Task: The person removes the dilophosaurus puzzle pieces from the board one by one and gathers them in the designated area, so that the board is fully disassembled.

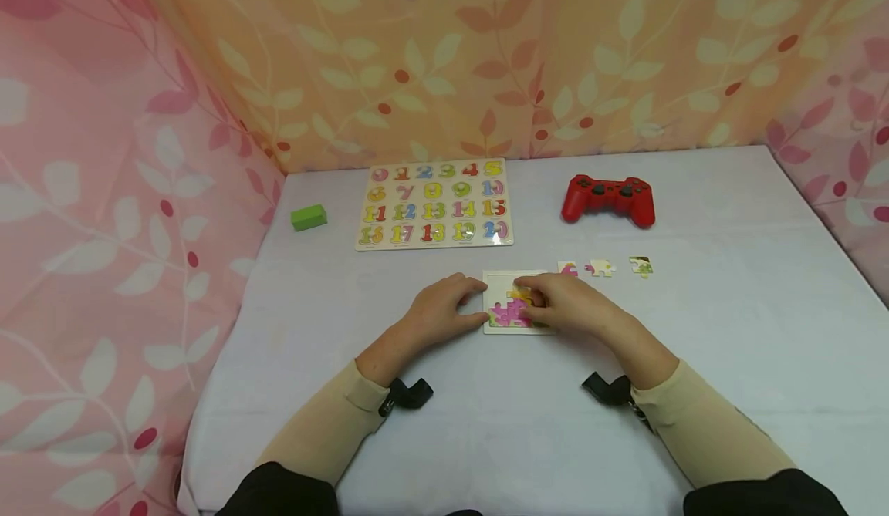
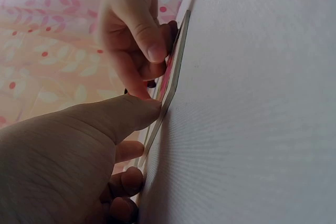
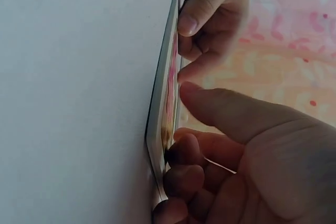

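A small white-framed jigsaw puzzle tray (image 1: 491, 330) lies on the table, with pink and yellow puzzle pieces (image 1: 508, 314) filling part of its lower area. My left hand (image 1: 439, 309) holds the tray's left edge, its thumb near the lower corner and its fingers higher up. Over the tray's right half reaches my right hand (image 1: 572, 302). Its thumb and index finger are apart over the pieces, and its other fingers bend near the right side. In the right wrist view I see no piece pinched by the right hand. That hand covers the right part of the puzzle.
Three loose puzzle pieces, one of them white and green (image 1: 641, 266), lie beyond the right hand. Behind stand a number board (image 1: 434, 204) and a red game controller (image 1: 608, 200). A green block (image 1: 309, 217) sits at the left. Patterned curtains (image 1: 444, 61) border the white table (image 1: 486, 423).
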Demonstrator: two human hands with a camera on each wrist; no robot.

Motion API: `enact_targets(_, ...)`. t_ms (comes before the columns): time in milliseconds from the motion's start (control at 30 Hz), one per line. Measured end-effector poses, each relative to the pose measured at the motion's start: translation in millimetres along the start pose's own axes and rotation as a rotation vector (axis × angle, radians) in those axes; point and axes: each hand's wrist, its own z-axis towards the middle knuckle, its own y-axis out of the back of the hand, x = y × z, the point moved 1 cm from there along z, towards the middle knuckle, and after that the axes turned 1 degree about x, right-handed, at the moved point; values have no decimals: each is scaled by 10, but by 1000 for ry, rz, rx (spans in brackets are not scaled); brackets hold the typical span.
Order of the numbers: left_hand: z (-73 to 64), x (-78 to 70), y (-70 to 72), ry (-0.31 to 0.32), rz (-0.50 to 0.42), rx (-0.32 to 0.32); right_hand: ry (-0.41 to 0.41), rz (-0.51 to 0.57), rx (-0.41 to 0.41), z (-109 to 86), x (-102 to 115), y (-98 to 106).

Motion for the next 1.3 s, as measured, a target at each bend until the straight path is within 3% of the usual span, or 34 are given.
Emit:
enact_targets(367,1,1,-11,0,1,-4,-76,81,-47,42,-89,-91)
enact_targets(633,-14,-8,7,-5,-2,-11,-102,240,-97,40,-62,-101)
enact_targets(1000,-8,-15,-6,-6,0,-6,-76,203,-120,40,-77,-109)
enact_targets(1300,4,11,-28,-6,5,-24,-27,240,-135,41,-55,-108)
